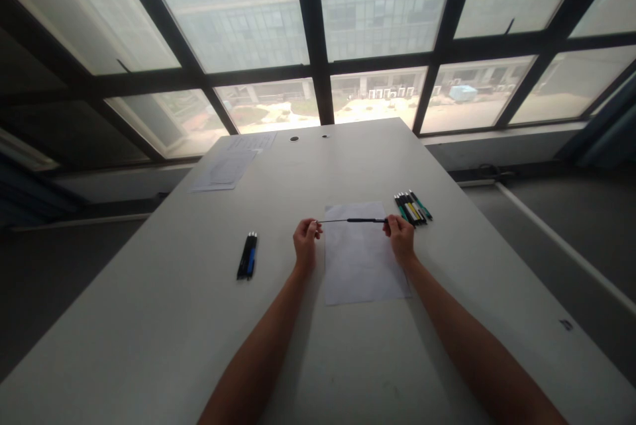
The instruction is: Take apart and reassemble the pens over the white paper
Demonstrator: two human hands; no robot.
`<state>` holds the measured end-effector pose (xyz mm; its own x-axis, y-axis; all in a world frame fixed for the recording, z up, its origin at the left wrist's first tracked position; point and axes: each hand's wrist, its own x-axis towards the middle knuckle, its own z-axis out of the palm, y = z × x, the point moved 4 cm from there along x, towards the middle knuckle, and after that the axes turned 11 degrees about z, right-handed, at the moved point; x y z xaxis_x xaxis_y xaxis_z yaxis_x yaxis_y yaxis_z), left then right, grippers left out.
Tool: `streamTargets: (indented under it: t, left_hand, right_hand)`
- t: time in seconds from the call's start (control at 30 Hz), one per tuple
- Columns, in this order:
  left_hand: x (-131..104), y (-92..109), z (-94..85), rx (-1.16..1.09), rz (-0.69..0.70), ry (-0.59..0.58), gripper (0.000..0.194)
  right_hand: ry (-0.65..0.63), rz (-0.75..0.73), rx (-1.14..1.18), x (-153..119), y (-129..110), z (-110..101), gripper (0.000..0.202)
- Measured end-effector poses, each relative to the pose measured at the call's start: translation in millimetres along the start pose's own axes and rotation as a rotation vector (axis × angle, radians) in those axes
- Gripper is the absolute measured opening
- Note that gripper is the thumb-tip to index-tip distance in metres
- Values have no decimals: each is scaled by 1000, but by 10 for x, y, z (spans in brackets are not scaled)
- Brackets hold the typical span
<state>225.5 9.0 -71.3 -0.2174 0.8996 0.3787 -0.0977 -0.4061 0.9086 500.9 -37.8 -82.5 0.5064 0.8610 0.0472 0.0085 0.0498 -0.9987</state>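
Observation:
Over a white sheet of paper (360,266), my two hands hold a long, thin item level between them. My left hand (305,241) is closed in a pinch on the end of a slender dark pen refill (332,221). The refill's other end meets a thicker black pen barrel (365,220), and how far it goes inside cannot be seen. My right hand (401,237) is closed round the far end of that barrel. Just beyond my right hand lies a row of several pens (411,206). Left of my left hand is a small bundle of black and blue pens (247,256).
Printed sheets (226,170) lie at the far left of the white table (298,180). Two round holes (294,139) are near its back edge. A small dark object (566,324) rests by the right edge. Large windows (372,8) stand behind the table.

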Motion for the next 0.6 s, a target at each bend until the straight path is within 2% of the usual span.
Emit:
streamTargets:
  t: [0.43, 0.6]
  left_hand:
    - [34, -50, -54, -94, -45, 98, 23]
    - [28, -16, -33, -60, -26, 94, 23]
  right_hand:
    - [44, 61, 68, 32, 47, -18, 48]
    - [74, 57, 76, 49, 69, -24, 48]
